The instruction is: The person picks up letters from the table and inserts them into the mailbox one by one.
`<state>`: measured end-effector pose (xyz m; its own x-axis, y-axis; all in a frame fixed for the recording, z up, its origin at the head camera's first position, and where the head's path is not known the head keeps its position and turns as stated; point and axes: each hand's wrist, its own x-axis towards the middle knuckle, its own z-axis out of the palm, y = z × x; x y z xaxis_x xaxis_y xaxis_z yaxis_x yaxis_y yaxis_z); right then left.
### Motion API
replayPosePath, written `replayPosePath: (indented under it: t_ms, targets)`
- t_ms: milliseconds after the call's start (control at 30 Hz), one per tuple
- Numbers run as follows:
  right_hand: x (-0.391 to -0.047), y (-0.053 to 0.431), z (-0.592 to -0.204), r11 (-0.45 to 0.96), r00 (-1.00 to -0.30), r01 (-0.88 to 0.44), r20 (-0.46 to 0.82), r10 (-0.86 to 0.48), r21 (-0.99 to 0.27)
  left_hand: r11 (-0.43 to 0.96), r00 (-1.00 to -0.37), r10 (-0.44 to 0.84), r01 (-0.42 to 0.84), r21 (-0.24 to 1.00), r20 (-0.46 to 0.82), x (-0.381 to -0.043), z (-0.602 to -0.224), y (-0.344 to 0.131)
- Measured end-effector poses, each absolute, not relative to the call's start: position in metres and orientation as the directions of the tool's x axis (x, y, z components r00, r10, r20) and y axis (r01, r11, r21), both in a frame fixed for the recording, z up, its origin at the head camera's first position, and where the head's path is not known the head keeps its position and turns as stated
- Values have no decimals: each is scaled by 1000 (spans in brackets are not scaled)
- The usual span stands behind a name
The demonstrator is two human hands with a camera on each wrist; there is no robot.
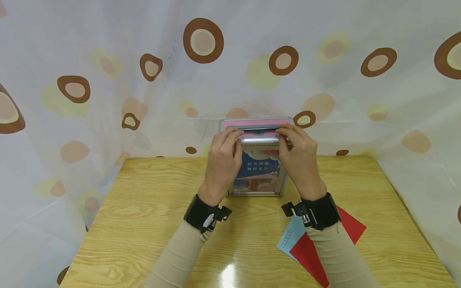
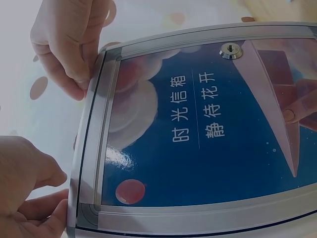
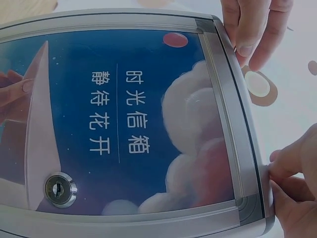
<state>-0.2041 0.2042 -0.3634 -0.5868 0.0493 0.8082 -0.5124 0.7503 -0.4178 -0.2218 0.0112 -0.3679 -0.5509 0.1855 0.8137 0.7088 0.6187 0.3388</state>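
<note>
A metal-framed mailbox (image 1: 256, 177) with a blue picture front stands upright at the back of the table. Along its top, a silver-edged flap (image 1: 258, 141) shows a dark gap behind it. My left hand (image 1: 222, 161) pinches this flap near its left end, thumb in front and fingers over the top. Near the right end, my right hand (image 1: 301, 160) pinches it the same way. The left wrist view has white lettering and a keyed lock (image 2: 231, 51) on the front. Both hands' fingertips meet the box's top edge in the right wrist view.
A pale blue envelope (image 1: 292, 236) and red envelopes (image 1: 308, 260) lie overlapping on the wooden table (image 1: 161, 231), partly under the right forearm. A white curtain (image 1: 244, 92) with brown rings hangs close behind the mailbox and along both sides.
</note>
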Motion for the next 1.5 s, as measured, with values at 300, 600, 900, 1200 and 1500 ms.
replayPosePath:
  t_ms: [300,600,900,1200,1500]
  targets:
    - [-207,202,-365,732,-584,-528,810,55,-431,609,-580,212,708,358,787,-221,-367,7]
    - [-180,225,-372,728,-539,-623,832,-134,-286,594,-390,370,797,109,843,-202,-368,-1]
    - [-128,256,-398,774,-592,-606,754,-285,-184,638,-482,475,765,89,737,-157,-400,-20]
    - [-69,257,-459,843,-787,-476,550,-280,-252,755,-758,522,624,202,392,-109,-469,-34]
    - [-23,262,-505,934,-957,-260,192,-216,-243,815,-854,505,520,257,127,-82,-507,-51]
